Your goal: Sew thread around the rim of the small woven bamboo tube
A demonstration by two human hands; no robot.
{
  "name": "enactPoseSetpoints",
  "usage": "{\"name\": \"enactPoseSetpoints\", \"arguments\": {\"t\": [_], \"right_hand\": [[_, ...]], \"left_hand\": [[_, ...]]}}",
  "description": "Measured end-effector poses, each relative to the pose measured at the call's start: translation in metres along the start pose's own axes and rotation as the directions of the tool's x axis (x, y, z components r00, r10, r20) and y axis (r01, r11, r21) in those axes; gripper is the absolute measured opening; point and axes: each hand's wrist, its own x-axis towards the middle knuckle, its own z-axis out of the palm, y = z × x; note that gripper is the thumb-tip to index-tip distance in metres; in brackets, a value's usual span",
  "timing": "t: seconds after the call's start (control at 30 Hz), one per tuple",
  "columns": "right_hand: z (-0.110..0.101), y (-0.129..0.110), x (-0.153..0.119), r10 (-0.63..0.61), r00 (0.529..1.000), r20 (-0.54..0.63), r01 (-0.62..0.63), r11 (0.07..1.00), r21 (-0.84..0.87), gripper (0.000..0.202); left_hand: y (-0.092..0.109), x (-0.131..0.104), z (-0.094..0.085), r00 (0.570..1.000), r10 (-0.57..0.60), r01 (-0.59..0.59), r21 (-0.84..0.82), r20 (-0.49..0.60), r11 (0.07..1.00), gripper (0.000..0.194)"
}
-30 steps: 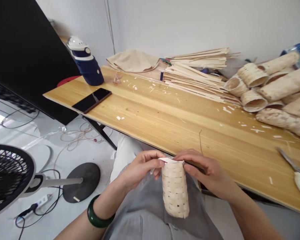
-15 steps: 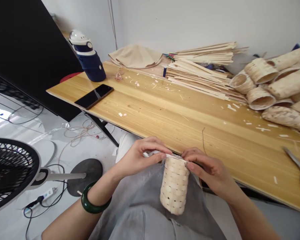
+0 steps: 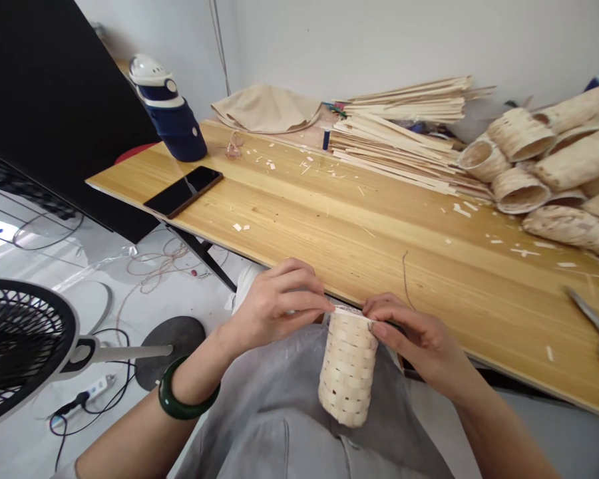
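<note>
A small pale basket (image 3: 348, 372) woven from flat wood strips hangs upright over my lap, at the table's front edge. My right hand (image 3: 414, 339) pinches the right side of its rim between thumb and fingers. My left hand (image 3: 277, 303) is closed at the rim's left side, its fingertips pinched together on the edge. A thin light strip (image 3: 352, 314) runs along the rim between both hands. The inside of the basket is mostly hidden. A thin dark cord (image 3: 405, 276) rises from behind my right hand onto the table.
On the wooden table (image 3: 289, 233) lie a phone (image 3: 184, 191), a blue bottle (image 3: 177, 126), bundles of wood strips (image 3: 394, 150), a blue thread spool (image 3: 326, 139), woven tubes (image 3: 522, 189) and scissors (image 3: 592, 316). A fan (image 3: 22, 352) stands at left on the floor.
My left hand has shifted slightly, its back turned up more and its fingers drawn closer together at the rim. My right hand and the basket stay nearly in place.
</note>
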Motion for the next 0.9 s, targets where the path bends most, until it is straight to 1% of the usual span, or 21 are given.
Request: {"name": "enactPoseSetpoints", "arguments": {"t": [0.07, 0.13, 0.3, 0.4, 0.5, 0.6, 0.67, 0.73, 0.77, 0.83, 0.9], "right_hand": [[0.000, 0.001, -0.001, 0.006, 1.000, 0.013, -0.006, 1.000, 0.013, 0.014], [0.001, 0.001, -0.002, -0.002, 1.000, 0.021, 0.001, 1.000, 0.019, 0.014], [0.004, -0.004, -0.008, -0.013, 1.000, 0.008, 0.012, 0.999, 0.040, 0.012], [0.006, -0.007, -0.012, -0.017, 1.000, 0.004, 0.017, 0.999, 0.039, 0.013], [0.008, -0.008, -0.012, -0.033, 0.999, 0.000, 0.033, 0.999, 0.036, 0.012], [0.009, -0.008, -0.011, -0.021, 1.000, -0.004, 0.022, 0.999, 0.037, 0.012], [0.009, -0.007, -0.011, -0.004, 1.000, -0.007, 0.005, 0.999, 0.038, 0.012], [0.009, -0.008, -0.011, 0.002, 1.000, -0.008, -0.002, 0.999, 0.041, 0.012], [0.010, -0.008, -0.011, 0.004, 1.000, -0.005, -0.003, 0.999, 0.044, 0.012], [0.010, -0.009, -0.011, 0.006, 1.000, 0.008, -0.006, 0.999, 0.052, 0.013], [0.010, -0.011, -0.011, 0.011, 1.000, 0.020, -0.012, 0.998, 0.055, 0.012]], "left_hand": [[-0.004, -0.003, 0.003, 0.996, 0.082, -0.081, 0.046, -0.022, 0.996, 0.014], [-0.005, -0.007, 0.007, 0.994, 0.103, -0.099, 0.084, -0.035, 0.991, 0.015], [-0.001, -0.013, 0.018, 0.988, 0.116, -0.096, 0.189, -0.101, 0.977, 0.016], [0.002, -0.015, 0.025, 0.984, 0.086, -0.055, 0.192, -0.154, 0.980, 0.017], [0.004, -0.016, 0.031, 0.978, 0.003, 0.022, 0.119, -0.207, 0.993, 0.016], [0.007, -0.015, 0.033, 0.976, -0.115, 0.117, -0.001, -0.185, 0.993, 0.017], [0.012, -0.012, 0.032, 0.957, -0.217, 0.201, -0.101, -0.190, 0.974, 0.021], [0.019, -0.008, 0.029, 0.943, -0.272, 0.233, -0.203, -0.193, 0.951, 0.026], [0.022, -0.004, 0.028, 0.949, -0.267, 0.222, -0.248, -0.166, 0.943, 0.027], [0.029, 0.002, 0.026, 0.964, -0.255, 0.219, -0.332, -0.069, 0.918, 0.027], [0.033, 0.007, 0.026, 0.963, -0.266, 0.256, -0.404, 0.033, 0.878, 0.023]]}}
